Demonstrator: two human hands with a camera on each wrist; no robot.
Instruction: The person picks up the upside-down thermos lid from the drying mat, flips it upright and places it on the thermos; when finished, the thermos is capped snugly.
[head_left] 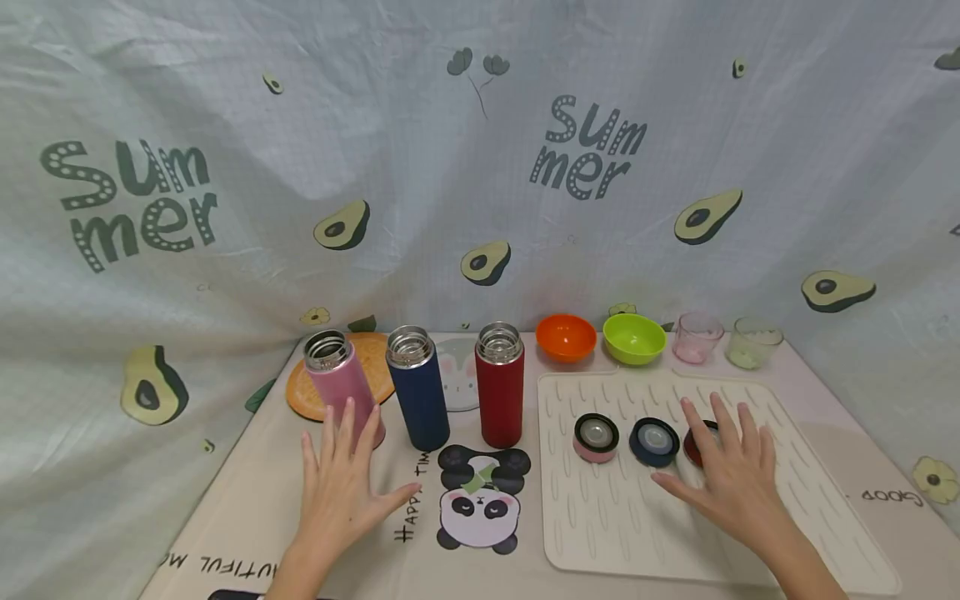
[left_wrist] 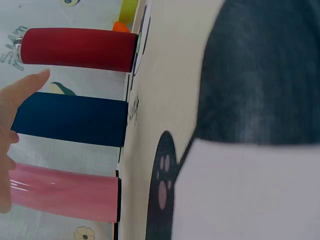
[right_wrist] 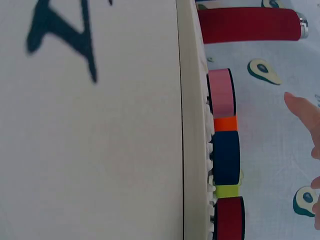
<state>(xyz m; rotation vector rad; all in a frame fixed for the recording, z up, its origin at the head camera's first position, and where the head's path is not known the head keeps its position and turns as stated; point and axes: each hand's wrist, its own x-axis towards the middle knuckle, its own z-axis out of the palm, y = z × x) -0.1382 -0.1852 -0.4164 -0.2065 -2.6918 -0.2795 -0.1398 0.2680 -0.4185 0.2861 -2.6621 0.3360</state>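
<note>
Three lidless thermos bottles stand upright in a row: a pink bottle (head_left: 345, 383), a navy bottle (head_left: 422, 404) and a red bottle (head_left: 500, 404). My left hand (head_left: 341, 496), fingers spread and holding nothing, is in front of the pink bottle and overlaps its lower part in the head view. Toward the back of the mat lie a pink lid (head_left: 595, 452), a navy lid (head_left: 654, 443) and a red lid (right_wrist: 230, 218). With fingers spread, my right hand (head_left: 735, 487) hovers above the mat, partly hiding the red lid in the head view. It grips nothing.
A ribbed cream mat (head_left: 592, 533) carries the lids. Behind it stand an orange bowl (head_left: 566, 340), a green bowl (head_left: 634, 342), a pink glass (head_left: 697, 340) and a pale green glass (head_left: 752, 343). An orange-slice placemat (head_left: 303, 396) lies behind the pink bottle. A printed curtain closes off the back.
</note>
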